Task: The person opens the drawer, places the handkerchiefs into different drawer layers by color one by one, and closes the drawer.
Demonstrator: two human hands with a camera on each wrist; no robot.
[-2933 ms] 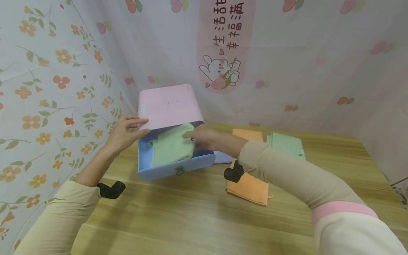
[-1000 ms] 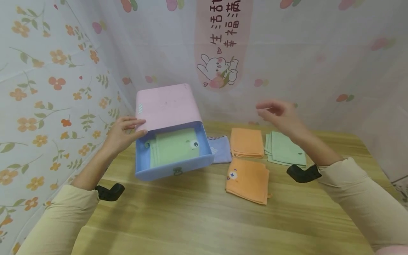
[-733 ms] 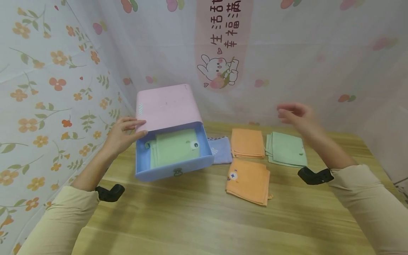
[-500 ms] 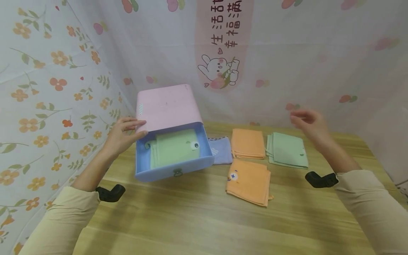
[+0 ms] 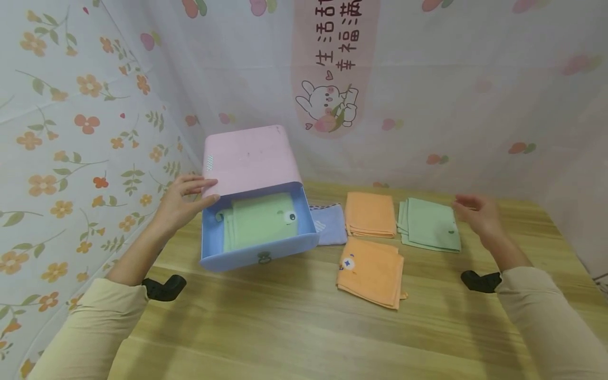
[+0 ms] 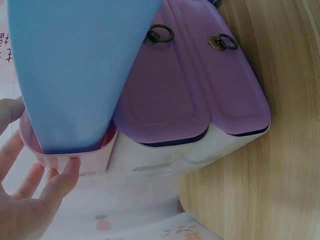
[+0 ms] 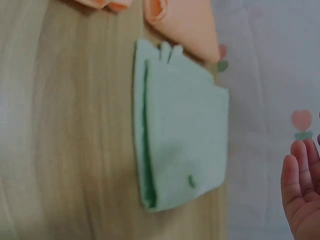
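The pink casing [image 5: 250, 161] with its blue drawer [image 5: 260, 256] pulled out stands at the left of the table. Inside the drawer lies a folded green towel [image 5: 263, 219] with an eye on it. My left hand [image 5: 182, 203] rests on the casing's left front corner, fingers on top and thumb at the edge. At the far right, my right hand [image 5: 480, 216] hovers beside a folded light-green towel [image 5: 431, 224], holding nothing. In the right wrist view, that towel [image 7: 185, 130] lies apart from the right hand [image 7: 305, 192].
Two folded orange towels [image 5: 370, 214] [image 5: 370, 274] and a lavender towel [image 5: 330, 224] lie between the drawer and the light-green towel. Below the blue drawer, the left wrist view shows two purple drawers [image 6: 165, 95] [image 6: 235, 80] with ring pulls. Patterned cloth [image 5: 427, 95] walls the back and left.
The right hand was at the green towel in the drawer, came out without it, then moved right and down toward the light-green towel. The left hand has stayed on the casing.
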